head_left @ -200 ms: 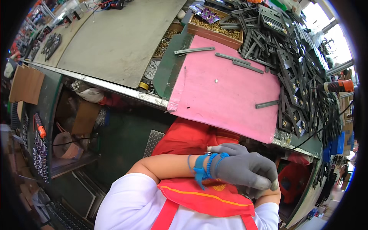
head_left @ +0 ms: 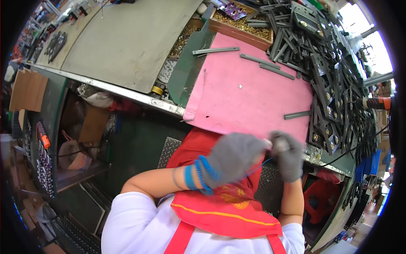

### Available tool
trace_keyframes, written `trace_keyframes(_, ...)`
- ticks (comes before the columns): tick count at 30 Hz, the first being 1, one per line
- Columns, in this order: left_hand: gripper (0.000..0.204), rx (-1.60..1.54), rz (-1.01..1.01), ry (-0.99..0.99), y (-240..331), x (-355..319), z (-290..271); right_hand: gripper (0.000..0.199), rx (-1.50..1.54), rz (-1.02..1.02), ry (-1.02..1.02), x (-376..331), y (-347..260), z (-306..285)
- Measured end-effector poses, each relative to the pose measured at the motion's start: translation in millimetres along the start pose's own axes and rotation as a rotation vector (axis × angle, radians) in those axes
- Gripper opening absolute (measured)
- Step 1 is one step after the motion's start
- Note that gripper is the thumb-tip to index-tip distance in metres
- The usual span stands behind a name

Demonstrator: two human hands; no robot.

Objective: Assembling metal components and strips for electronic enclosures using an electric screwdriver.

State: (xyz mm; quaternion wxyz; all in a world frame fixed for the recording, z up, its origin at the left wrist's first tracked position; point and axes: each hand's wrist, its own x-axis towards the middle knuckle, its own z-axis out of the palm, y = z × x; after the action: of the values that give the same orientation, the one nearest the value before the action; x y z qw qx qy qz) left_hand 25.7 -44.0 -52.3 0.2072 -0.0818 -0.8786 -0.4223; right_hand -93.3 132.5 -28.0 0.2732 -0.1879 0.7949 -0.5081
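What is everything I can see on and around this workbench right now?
pink mat: one, pink, on the bench in front of the person
metal strips: a few, grey, lying loose on the pink mat
dark metal brackets: a large heap, black, right of the mat
tray of small parts: one, brass-coloured contents, behind the mat
grey sheet: one, grey, left part of the bench
cardboard: several pieces, brown, far left
apron: one, red, worn by the person
left hand: grey glove, blue coiled wrist strap, at the bench edge
right hand: grey glove, meeting the left hand
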Motion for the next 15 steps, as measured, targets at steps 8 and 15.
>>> trace_keyframes(8,0.025,-1.33,-0.575,0.471,-59.5,-112.7,-143.4,0.028,1.073,-0.374,0.151,8.6,15.8,-69.9)
trace_keyframes(15,0.045,-0.789,-1.037,-1.276,-87.8,-202.0,-122.6,0.031,0.198,-0.23,0.241,35.4,-8.8,35.5)
